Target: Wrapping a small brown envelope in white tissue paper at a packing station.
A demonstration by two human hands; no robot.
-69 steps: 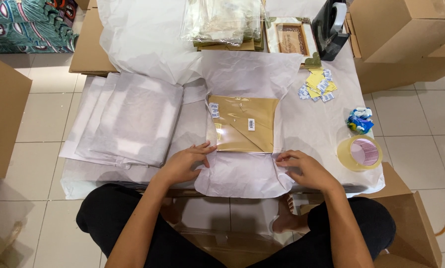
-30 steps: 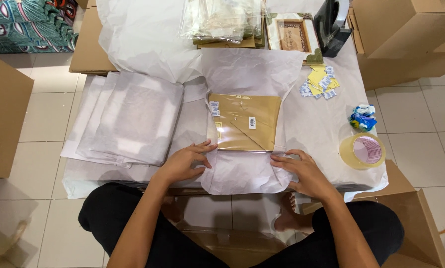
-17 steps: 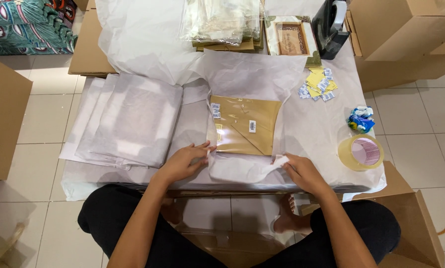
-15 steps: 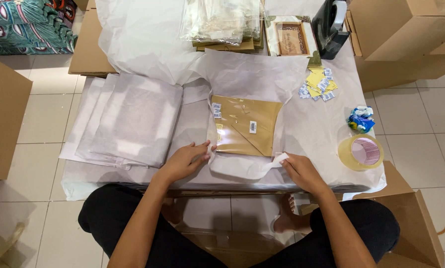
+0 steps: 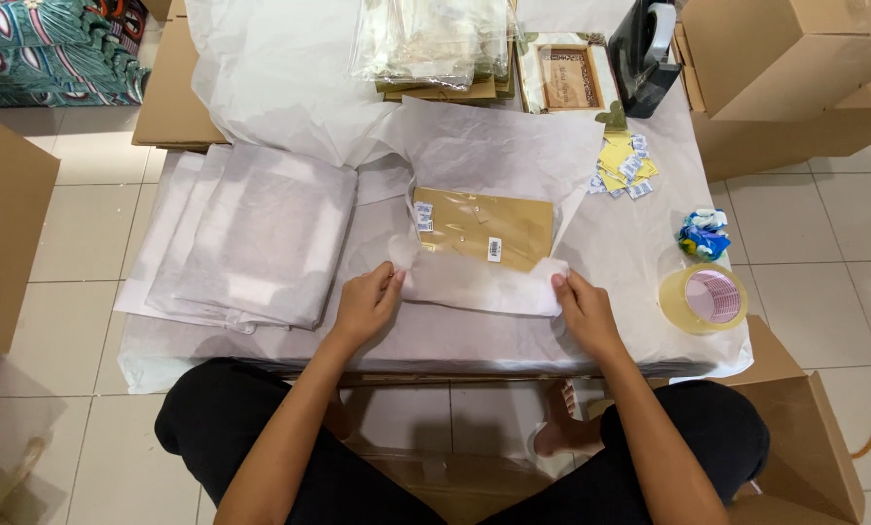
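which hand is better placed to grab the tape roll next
Probably the right hand: it holds the right end of the tissue fold, and the tape roll lies just to its right. The left hand grips the far end.

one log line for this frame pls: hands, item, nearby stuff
left hand: holds tissue fold | right hand: holds fold's other end | fold covers near edge of packet | tape roll to the right

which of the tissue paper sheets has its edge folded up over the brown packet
The white tissue sheet in the middle of the table. Its near edge, held between the left hand and right hand, overlaps the brown packet. The sheets stacked to its left lie flat.
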